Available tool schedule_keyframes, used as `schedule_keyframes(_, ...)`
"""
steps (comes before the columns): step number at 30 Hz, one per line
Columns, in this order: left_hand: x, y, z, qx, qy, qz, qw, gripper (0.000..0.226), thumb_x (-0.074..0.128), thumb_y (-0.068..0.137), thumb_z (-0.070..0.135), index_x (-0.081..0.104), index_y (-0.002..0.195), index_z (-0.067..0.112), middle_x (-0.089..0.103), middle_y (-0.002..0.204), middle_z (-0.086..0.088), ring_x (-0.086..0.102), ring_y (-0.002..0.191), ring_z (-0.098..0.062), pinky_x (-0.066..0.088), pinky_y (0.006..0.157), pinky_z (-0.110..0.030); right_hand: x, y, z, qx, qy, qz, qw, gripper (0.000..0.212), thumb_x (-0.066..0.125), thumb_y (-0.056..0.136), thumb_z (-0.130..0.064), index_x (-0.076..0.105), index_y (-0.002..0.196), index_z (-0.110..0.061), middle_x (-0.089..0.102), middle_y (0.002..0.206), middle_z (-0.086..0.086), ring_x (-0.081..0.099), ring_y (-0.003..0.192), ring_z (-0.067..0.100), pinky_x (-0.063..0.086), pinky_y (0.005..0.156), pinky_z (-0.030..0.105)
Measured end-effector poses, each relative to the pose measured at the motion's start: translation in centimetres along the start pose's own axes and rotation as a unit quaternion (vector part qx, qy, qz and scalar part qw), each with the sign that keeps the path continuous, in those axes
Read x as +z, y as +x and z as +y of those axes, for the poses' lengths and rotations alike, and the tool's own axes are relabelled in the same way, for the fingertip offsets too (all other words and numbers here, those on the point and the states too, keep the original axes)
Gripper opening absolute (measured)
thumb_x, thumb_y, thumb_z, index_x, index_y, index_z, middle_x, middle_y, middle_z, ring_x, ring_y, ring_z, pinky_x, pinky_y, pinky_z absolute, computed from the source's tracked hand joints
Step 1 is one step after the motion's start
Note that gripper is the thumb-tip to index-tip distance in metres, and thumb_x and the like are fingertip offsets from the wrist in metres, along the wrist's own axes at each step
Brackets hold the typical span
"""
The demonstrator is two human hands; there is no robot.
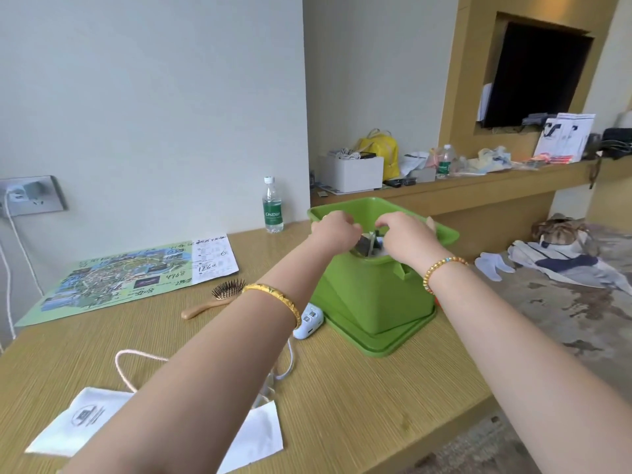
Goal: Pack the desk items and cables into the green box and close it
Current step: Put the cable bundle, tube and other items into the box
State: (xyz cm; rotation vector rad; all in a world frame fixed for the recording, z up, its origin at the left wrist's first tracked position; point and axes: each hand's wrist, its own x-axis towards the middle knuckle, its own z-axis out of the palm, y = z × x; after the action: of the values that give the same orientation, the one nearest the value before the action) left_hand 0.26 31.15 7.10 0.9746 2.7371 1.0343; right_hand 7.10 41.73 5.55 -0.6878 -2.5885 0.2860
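While both hands (369,230) curl over green box (376,289), grasp unclear, bottle (273,209) reads "Cestbon"

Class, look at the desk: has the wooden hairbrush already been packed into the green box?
No. The hairbrush lies on the desk, left of the green box.

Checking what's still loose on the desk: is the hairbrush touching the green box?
Apart. The head view shows bare desk, and the left forearm crossing it, between the hairbrush and the green box.
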Motion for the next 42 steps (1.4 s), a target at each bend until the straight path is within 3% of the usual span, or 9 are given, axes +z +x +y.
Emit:
schedule_keyframes(4, -1.8, -0.2, -4.5, 0.026, 0.013, 0.114, 0.993, 0.040, 0.041, 0.090, 0.016, 0.053, 0.128, 0.014, 0.056, 0.128, -0.017, 0.046, 0.120, -0.036, 0.038, 0.103, -0.038, 0.8, -0.4, -3.7, -0.079, 0.060, 0.094, 0.991, 0.052, 0.038, 0.080, 0.007, 0.057, 0.121, -0.019, 0.053, 0.132, 0.005, 0.041, 0.126, 0.025, 0.014, 0.112, 0.045)
schedule_keyframes(8, -3.9, -0.6, -10.8, -0.002, 0.065, 0.149, 0.987, 0.038, 0.045, 0.090, 0.012, 0.050, 0.128, 0.008, 0.050, 0.130, -0.021, 0.045, 0.121, -0.035, 0.031, 0.100, -0.034, 3.0, -1.6, -8.1, -0.193, 0.115, 0.157, 0.962, 0.039, 0.038, 0.085, 0.004, 0.060, 0.113, -0.012, 0.059, 0.117, 0.006, 0.046, 0.109, 0.025, 0.039, 0.087, 0.035)
schedule_keyframes(13, -4.9, -1.9, -18.6, -0.115, 0.172, 0.036, 0.978, 0.053, 0.044, 0.092, 0.017, 0.029, 0.141, 0.008, 0.034, 0.142, -0.022, 0.034, 0.129, -0.038, 0.031, 0.104, -0.040, 9.3, -2.7, -11.2, -0.164, 0.008, -0.110, 0.980, 0.027, 0.036, 0.095, -0.014, 0.051, 0.117, -0.006, 0.052, 0.122, 0.014, 0.044, 0.117, 0.032, 0.040, 0.090, 0.040)
schedule_keyframes(16, -4.9, -2.7, -21.7, -0.153, 0.226, -0.020, 0.962, 0.054, 0.042, 0.094, 0.019, 0.021, 0.143, 0.007, 0.027, 0.146, -0.022, 0.027, 0.134, -0.041, 0.030, 0.106, -0.045, 12.7, -3.2, -11.3, -0.100, -0.059, -0.240, 0.964, 0.046, 0.038, 0.096, -0.037, 0.041, 0.130, -0.006, 0.044, 0.135, 0.017, 0.038, 0.126, 0.033, 0.036, 0.097, 0.040)
schedule_keyframes(22, -4.8, -2.8, -25.9, -0.190, 0.274, -0.072, 0.940, 0.064, 0.033, 0.091, 0.003, 0.006, 0.148, 0.010, 0.017, 0.154, -0.017, 0.017, 0.142, -0.036, 0.023, 0.114, -0.048, 16.2, -3.2, -11.6, -0.083, -0.072, -0.233, 0.966, 0.064, 0.048, 0.092, -0.041, 0.028, 0.139, -0.003, 0.038, 0.137, 0.018, 0.035, 0.125, 0.033, 0.033, 0.101, 0.040)
schedule_keyframes(26, -4.2, -2.9, -27.3, -0.177, 0.307, -0.083, 0.931, 0.050, 0.033, 0.091, 0.003, 0.032, 0.140, 0.010, 0.048, 0.133, -0.012, 0.052, 0.116, -0.031, 0.048, 0.091, -0.040, 16.9, -2.7, -12.2, -0.114, -0.036, -0.241, 0.963, 0.064, 0.045, 0.093, -0.040, 0.022, 0.143, -0.006, 0.031, 0.144, 0.018, 0.030, 0.128, 0.034, 0.029, 0.104, 0.041)
schedule_keyframes(29, -3.9, -3.0, -26.9, -0.165, 0.353, -0.059, 0.919, 0.042, 0.035, 0.090, 0.000, 0.048, 0.127, 0.014, 0.052, 0.125, -0.008, 0.058, 0.108, -0.028, 0.046, 0.072, -0.034, 17.7, -2.7, -12.4, -0.130, -0.037, -0.228, 0.964, 0.063, 0.042, 0.094, -0.042, 0.020, 0.144, -0.009, 0.029, 0.145, 0.017, 0.029, 0.129, 0.034, 0.025, 0.106, 0.041)
schedule_keyframes(35, -3.9, -3.3, -25.5, -0.160, 0.413, -0.073, 0.893, 0.039, 0.039, 0.090, -0.002, 0.053, 0.124, 0.012, 0.053, 0.125, -0.010, 0.058, 0.109, -0.031, 0.049, 0.077, -0.036, 17.7, -2.1, -11.5, -0.101, 0.017, -0.228, 0.968, 0.073, 0.047, 0.087, -0.053, 0.023, 0.143, -0.012, 0.032, 0.147, 0.012, 0.030, 0.132, 0.031, 0.020, 0.109, 0.041)
schedule_keyframes(42, -3.6, -4.2, -26.0, -0.187, 0.289, -0.112, 0.932, 0.038, 0.048, 0.091, 0.031, 0.059, 0.108, -0.001, 0.064, 0.102, -0.014, 0.060, 0.095, -0.030, 0.045, 0.073, -0.033, 18.2, -3.9, -11.0, -0.060, 0.021, -0.175, 0.982, 0.090, 0.059, 0.081, -0.051, 0.012, 0.146, -0.009, 0.032, 0.143, 0.014, 0.030, 0.128, 0.032, 0.024, 0.110, 0.044)
